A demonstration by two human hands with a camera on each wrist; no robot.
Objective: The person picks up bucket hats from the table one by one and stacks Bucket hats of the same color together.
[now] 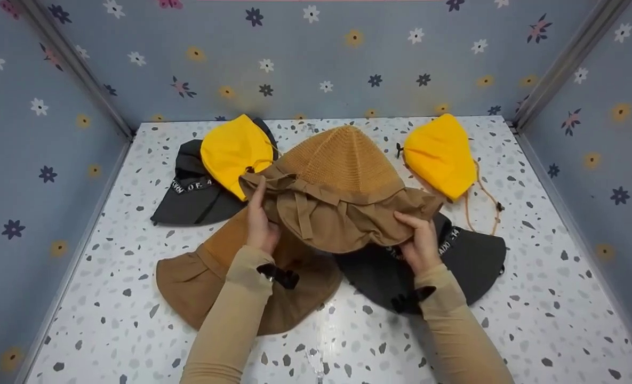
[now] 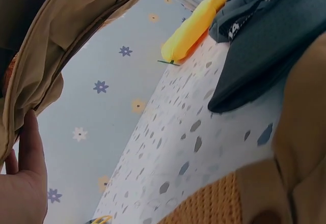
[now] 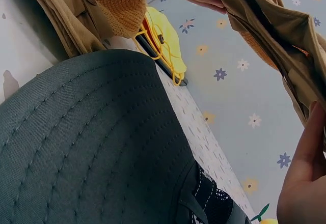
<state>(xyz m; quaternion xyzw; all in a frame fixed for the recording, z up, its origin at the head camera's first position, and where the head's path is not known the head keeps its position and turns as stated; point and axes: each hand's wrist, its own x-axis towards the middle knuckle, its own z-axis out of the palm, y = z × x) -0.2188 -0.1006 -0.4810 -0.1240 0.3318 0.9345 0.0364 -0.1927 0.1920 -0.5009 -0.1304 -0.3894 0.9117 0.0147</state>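
Observation:
A brown sun hat [image 1: 348,165] with a woven crown and ruffled fabric brim is held up by both hands above the table. My left hand [image 1: 262,224] grips the brim at its left side, thumb on top. The brim's right side is pinched by my right hand [image 1: 421,242], its thumb also on top. In the left wrist view, the underside of the brim [image 2: 51,46] shows over the left hand [image 2: 25,178]. Below the left forearm lies a second brown sun hat [image 1: 198,277]. A dark grey hat [image 1: 476,261] with a lettered band lies under the right hand.
Back left, a yellow hat [image 1: 236,149] with a cord overlaps another dark grey hat [image 1: 193,205]. Another yellow hat [image 1: 441,157] with an orange cord sits back right. Flower-patterned walls [image 1: 294,58] enclose the speckled white table [image 1: 550,320] at the back and sides.

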